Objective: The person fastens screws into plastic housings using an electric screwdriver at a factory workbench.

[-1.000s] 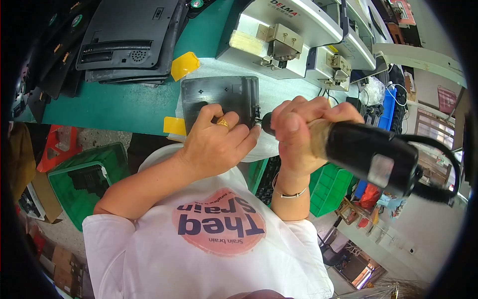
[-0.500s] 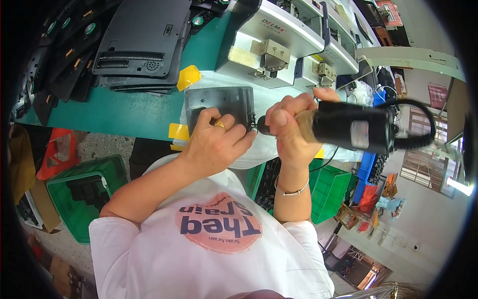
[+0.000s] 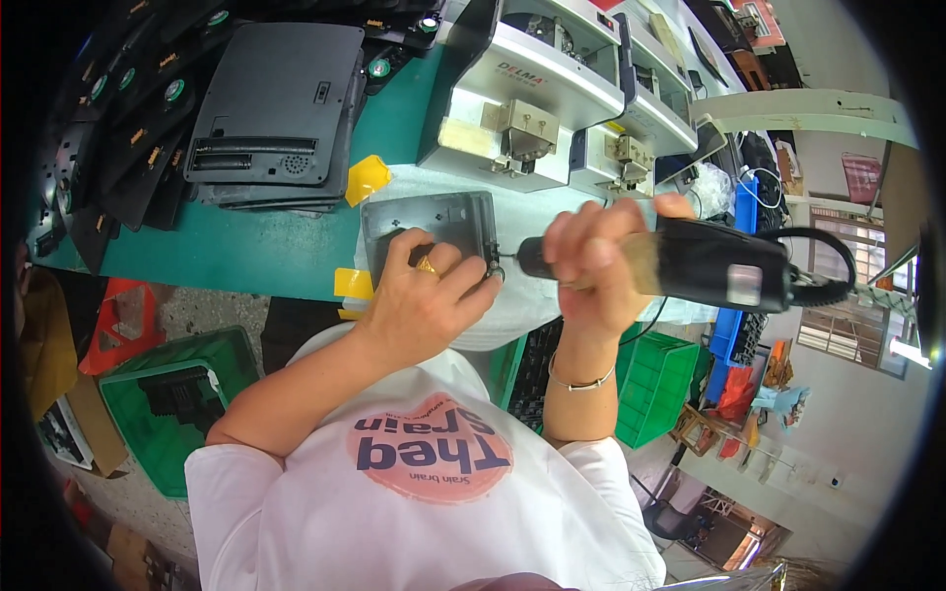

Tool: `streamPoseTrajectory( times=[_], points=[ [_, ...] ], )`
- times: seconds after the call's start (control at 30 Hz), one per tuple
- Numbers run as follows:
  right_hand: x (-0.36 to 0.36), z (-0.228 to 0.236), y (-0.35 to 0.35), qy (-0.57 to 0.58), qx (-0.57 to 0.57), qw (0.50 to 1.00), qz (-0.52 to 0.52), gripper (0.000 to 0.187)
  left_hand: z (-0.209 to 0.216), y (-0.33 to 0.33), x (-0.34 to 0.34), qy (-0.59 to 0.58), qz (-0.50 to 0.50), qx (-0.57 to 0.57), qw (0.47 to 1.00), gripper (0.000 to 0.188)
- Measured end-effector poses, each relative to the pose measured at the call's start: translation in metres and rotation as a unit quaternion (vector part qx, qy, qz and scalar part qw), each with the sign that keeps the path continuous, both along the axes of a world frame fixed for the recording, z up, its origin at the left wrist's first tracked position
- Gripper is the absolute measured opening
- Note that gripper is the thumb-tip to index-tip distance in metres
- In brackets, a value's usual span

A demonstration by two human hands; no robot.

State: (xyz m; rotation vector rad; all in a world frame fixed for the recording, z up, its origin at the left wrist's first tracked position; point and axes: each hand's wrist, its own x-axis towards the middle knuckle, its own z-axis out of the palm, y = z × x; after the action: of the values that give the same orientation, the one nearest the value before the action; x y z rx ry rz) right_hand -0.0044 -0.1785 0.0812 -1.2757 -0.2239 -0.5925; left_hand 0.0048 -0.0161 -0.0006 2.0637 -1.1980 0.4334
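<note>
My left hand [image 3: 419, 307], a ring on one finger, grips a dark plastic casing [image 3: 453, 219] lying on the white-covered bench. Its thumb and fingers are bent over the casing's near right part. My right hand [image 3: 603, 264] is wrapped round a black electric screwdriver [image 3: 717, 264], held sideways with its nose to the left. The thin bit points at the casing's right edge, beside a small metal part [image 3: 496, 270] by my left fingertips. Whether the bit touches anything there is too small to tell.
Stacked black plastic panels [image 3: 271, 98] fill the bench's back left. Two white and black machines [image 3: 527, 89] stand behind the casing. Yellow tape pieces [image 3: 368, 181] mark the bench surface. Green crates [image 3: 658, 386] sit below the bench edge. A coiled cable [image 3: 838, 266] trails from the screwdriver.
The screwdriver and my right hand have shifted slightly right, and more of the bit shows between its nose and the casing. My left hand stays on the casing.
</note>
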Motion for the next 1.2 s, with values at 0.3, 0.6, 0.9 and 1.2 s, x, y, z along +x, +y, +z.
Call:
streamPoseTrajectory(
  times=[0.3, 0.6, 0.9, 1.2],
  points=[
    [0.045, 0.028, -0.005, -0.152, -0.012, 0.981, -0.117, 0.055, 0.001, -0.002, -0.001, -0.007, -0.007, -0.010, 1.000, 0.021],
    [0.061, 0.019, -0.002, -0.123, -0.051, 0.984, -0.118, 0.054, 0.003, -0.002, -0.001, -0.001, -0.003, -0.021, 1.000, 0.015],
    [0.067, 0.027, -0.004, -0.086, -0.310, 0.943, -0.078, 0.056, 0.007, -0.002, -0.006, 0.005, 0.013, 0.009, 1.000, 0.027],
    [0.028, 0.026, -0.005, -0.034, 0.016, 0.999, 0.002, 0.053, 0.001, 0.007, 0.002, 0.051, 0.002, 0.005, 0.999, 0.026]
  ],
)
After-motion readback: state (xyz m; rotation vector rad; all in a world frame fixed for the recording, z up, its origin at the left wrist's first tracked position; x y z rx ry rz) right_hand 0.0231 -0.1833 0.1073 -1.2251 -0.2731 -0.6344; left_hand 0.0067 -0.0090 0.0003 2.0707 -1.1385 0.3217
